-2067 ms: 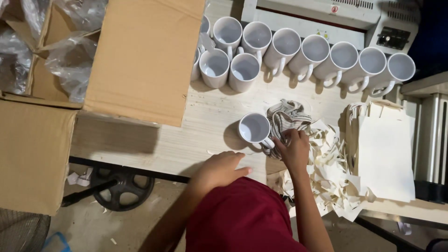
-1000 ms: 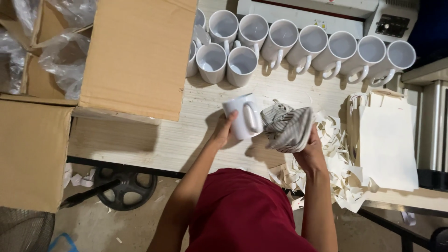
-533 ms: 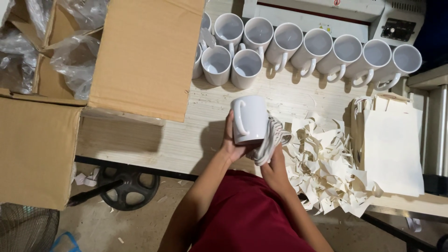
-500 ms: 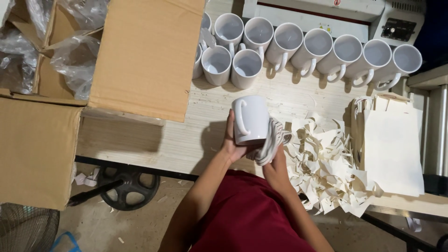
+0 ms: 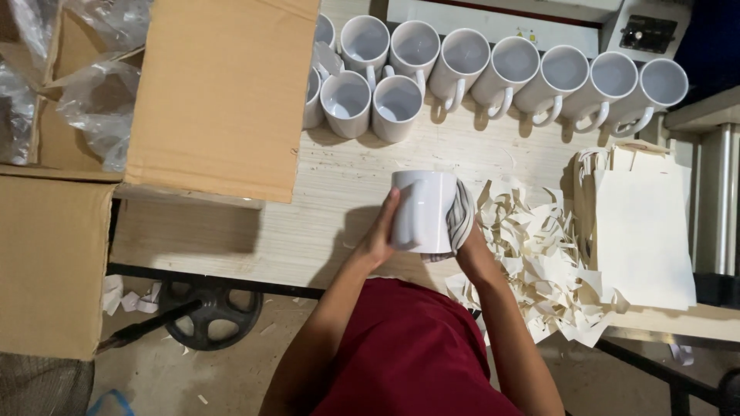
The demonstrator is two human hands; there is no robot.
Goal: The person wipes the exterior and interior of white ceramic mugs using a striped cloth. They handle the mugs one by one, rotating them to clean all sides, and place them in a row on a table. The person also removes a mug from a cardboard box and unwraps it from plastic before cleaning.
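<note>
Gripping white mug [image 5: 422,209] between both hands, left hand [image 5: 380,235] on its side, right hand [image 5: 470,245] pressing striped cloth [image 5: 459,217]

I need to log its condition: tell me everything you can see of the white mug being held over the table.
The plain white glazed ceramic mug is cylindrical, glossy and unprinted, with no chips visible. It is held above the pale wooden table, side wall toward the camera; its handle and opening are hidden. The left hand grips its left side, fingers on the wall. The right hand presses a grey-and-white striped cloth against its right side and bottom edge.
</note>
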